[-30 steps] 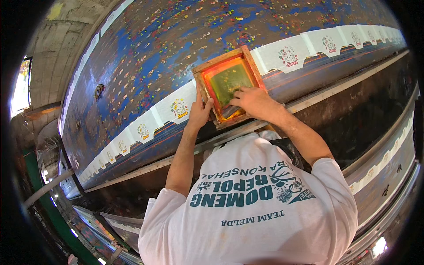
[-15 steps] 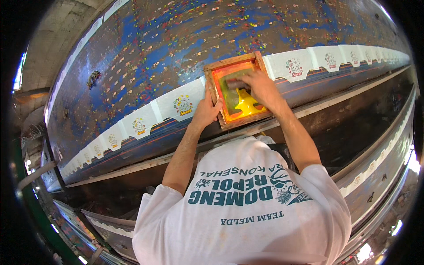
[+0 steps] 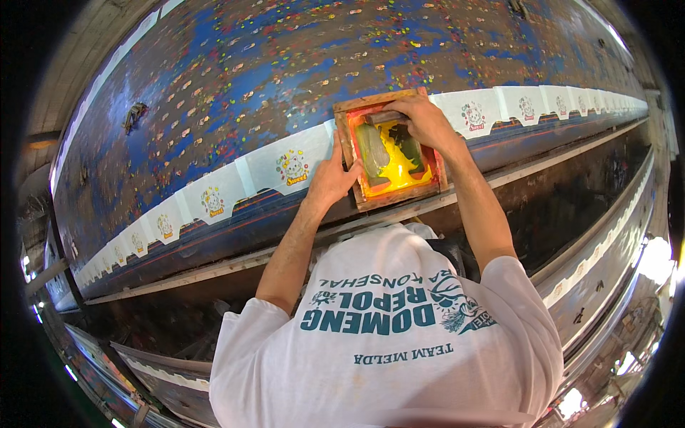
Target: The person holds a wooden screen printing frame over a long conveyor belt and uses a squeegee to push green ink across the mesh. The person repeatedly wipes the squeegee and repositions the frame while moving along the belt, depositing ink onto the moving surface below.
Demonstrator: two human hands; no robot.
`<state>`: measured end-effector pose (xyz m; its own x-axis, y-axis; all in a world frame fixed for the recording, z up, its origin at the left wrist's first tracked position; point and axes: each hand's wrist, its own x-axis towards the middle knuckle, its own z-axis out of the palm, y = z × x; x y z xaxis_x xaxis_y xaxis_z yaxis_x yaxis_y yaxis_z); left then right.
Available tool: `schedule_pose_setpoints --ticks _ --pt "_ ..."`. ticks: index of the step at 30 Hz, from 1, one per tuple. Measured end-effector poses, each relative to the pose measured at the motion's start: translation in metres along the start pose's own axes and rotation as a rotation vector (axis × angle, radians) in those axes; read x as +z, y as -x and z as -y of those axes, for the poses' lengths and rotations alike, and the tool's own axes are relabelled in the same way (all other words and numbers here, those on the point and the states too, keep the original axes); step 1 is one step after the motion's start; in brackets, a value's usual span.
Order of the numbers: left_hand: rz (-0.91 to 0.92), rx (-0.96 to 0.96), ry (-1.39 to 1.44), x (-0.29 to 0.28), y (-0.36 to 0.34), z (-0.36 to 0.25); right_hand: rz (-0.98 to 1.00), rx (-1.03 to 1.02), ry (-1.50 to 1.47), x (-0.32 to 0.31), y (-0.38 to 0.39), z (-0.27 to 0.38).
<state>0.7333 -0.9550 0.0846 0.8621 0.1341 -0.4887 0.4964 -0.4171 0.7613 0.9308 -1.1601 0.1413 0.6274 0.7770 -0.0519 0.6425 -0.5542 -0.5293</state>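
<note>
A wooden-framed printing screen (image 3: 344,151) lies over the white printed strip on the long table. Yellow ink (image 3: 399,170) is pooled and streaked on its mesh, with red stain along the inner edges. My left hand (image 3: 332,177) is closed on the frame's left side, thumb over the wood and fingers along its outside. At the far end of the screen, my right hand (image 3: 427,125) grips a dark squeegee (image 3: 385,116), partly hidden under the fingers. One fingertip of that hand reaches the far right corner of the frame.
The white strip (image 3: 235,184) with repeated printed motifs runs along the near edge of the paint-spattered table (image 3: 235,85). A wooden rail (image 3: 235,261) borders it. Another table with a white strip (image 3: 564,296) stands at lower right. A small dark object (image 3: 133,116) lies far left.
My right hand and the squeegee have moved to the far end of the screen. More yellow ink shows across the mesh. My left hand stays on the frame.
</note>
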Motion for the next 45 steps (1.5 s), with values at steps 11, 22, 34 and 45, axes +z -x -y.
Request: schedule_pose_setpoints --ticks 11,22,34,45 --pt "-0.048 0.003 -0.132 0.012 -0.009 -0.001 0.103 -0.013 0.133 0.022 0.096 0.021" --pt "-0.150 0.096 -0.065 0.040 -0.021 -0.026 -0.037 -0.037 0.080 0.002 0.136 -0.014" --pt "-0.138 0.049 0.004 0.171 -0.106 -0.152 -0.072 0.003 0.057 -0.097 0.182 -0.175" --pt "-0.181 0.104 0.164 0.187 -0.116 -0.145 -0.076 -0.071 0.018 -0.096 0.195 -0.197"
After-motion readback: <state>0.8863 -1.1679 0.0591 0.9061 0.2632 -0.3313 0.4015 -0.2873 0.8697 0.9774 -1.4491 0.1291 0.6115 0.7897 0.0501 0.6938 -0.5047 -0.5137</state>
